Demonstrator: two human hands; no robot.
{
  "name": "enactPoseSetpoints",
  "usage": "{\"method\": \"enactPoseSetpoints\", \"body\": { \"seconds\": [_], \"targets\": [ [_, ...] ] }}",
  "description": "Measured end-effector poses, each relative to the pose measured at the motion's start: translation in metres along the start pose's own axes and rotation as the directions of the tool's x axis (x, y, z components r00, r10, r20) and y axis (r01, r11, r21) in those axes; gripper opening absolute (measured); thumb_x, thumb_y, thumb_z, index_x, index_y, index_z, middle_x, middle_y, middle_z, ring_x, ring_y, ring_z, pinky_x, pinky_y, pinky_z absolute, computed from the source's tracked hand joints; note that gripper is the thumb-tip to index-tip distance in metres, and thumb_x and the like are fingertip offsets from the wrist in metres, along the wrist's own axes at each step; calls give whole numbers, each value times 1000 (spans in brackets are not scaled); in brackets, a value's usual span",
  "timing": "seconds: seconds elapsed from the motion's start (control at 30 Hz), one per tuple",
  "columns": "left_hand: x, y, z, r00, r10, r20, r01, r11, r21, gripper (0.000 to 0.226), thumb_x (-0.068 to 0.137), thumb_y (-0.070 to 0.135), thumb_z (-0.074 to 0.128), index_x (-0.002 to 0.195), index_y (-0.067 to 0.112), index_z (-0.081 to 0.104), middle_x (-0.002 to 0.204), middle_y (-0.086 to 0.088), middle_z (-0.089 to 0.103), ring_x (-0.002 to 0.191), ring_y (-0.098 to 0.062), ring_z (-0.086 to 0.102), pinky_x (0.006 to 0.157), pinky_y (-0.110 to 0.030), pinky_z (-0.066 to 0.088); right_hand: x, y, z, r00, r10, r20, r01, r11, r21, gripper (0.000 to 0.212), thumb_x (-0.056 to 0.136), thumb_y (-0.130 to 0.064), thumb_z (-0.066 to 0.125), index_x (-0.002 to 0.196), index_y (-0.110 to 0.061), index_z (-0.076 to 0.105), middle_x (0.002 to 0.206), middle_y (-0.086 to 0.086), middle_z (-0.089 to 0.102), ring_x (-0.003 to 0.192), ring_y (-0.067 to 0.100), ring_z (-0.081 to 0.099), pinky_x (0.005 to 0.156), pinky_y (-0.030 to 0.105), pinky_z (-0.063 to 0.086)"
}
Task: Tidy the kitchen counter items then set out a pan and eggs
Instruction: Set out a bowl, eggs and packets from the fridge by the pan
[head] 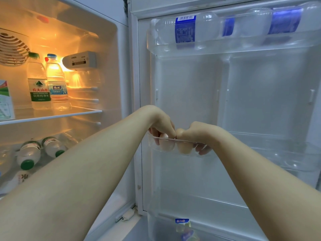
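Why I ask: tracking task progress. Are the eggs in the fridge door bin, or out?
In. Both eggs sit inside the clear door bin, left hand and right hand curled around them.

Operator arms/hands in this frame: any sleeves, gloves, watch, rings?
Left forearm and right forearm are bare right to the frame edge, with no sleeves in view. Left hand and right hand are ungloved, with no watch or bracelet at either wrist. No rings show, but the fingers are partly hidden behind the clear door shelf, so I can't rule them out.

2 eggs (166,145), 2 grips (163,126), 1 carton (5,100), 1 vent (12,47)
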State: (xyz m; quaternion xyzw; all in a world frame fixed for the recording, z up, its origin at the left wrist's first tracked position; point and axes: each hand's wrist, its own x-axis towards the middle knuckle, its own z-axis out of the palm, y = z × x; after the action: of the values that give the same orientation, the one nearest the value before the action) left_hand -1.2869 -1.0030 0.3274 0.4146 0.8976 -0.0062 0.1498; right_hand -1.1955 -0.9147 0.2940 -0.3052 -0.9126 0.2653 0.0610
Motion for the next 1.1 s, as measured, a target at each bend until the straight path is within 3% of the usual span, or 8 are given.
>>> {"method": "enactPoseSetpoints", "body": {
  "seconds": [0.13, 0.3, 0.5, 0.97, 1.1],
  "targets": [
    [0, -2, 2, 1000, 26, -9, -27, 999, -26, 21, 90, 27, 50, 111, 28, 54, 112, 1, 63, 89, -17, 67, 97, -28, 43, -1, 2, 0, 999, -43, -19, 43, 999, 5, 28, 81, -38, 53, 70, -13, 55, 76, 4, 60, 60, 21, 55, 64, 27, 53],
    [-4, -3, 4, 998, 52, -38, -55, 996, -70, 21, 93, 25, 48, 114, 26, 52, 111, 1, 59, 88, -19, 66, 101, -30, 40, -1, 4, -1, 997, -74, -10, 74, 997, 18, 27, 80, -38, 55, 73, -12, 57, 80, 5, 66, 59, 19, 58, 61, 24, 53],
    [-10, -4, 11, 991, 74, -113, -91, 985, -148, 31, 93, 22, 49, 124, 20, 52, 109, 0, 58, 85, -20, 64, 87, -26, 44, 1, 7, -1, 994, -104, -43, 106, 993, 45, 35, 80, -44, 58, 81, -9, 62, 78, 5, 67, 56, 18, 58, 60, 22, 53],
    [-17, -4, 16, 988, 81, -132, -101, 983, -151, 30, 93, 24, 44, 122, 25, 52, 116, 3, 55, 84, -20, 64, 93, -28, 38, 4, 7, 2, 993, -97, -70, 101, 993, 59, 35, 80, -43, 58, 72, -9, 59, 66, 5, 61, 50, 22, 52, 62, 26, 50],
    [-18, -6, 18, 985, 103, -138, -124, 980, -155, 29, 93, 24, 43, 120, 25, 53, 114, 4, 53, 83, -21, 63, 95, -29, 39, 3, 8, 1, 995, -89, -34, 91, 995, 51, 24, 79, -36, 58, 74, -13, 61, 71, 5, 62, 52, 20, 56, 68, 24, 53]
  ]
}}
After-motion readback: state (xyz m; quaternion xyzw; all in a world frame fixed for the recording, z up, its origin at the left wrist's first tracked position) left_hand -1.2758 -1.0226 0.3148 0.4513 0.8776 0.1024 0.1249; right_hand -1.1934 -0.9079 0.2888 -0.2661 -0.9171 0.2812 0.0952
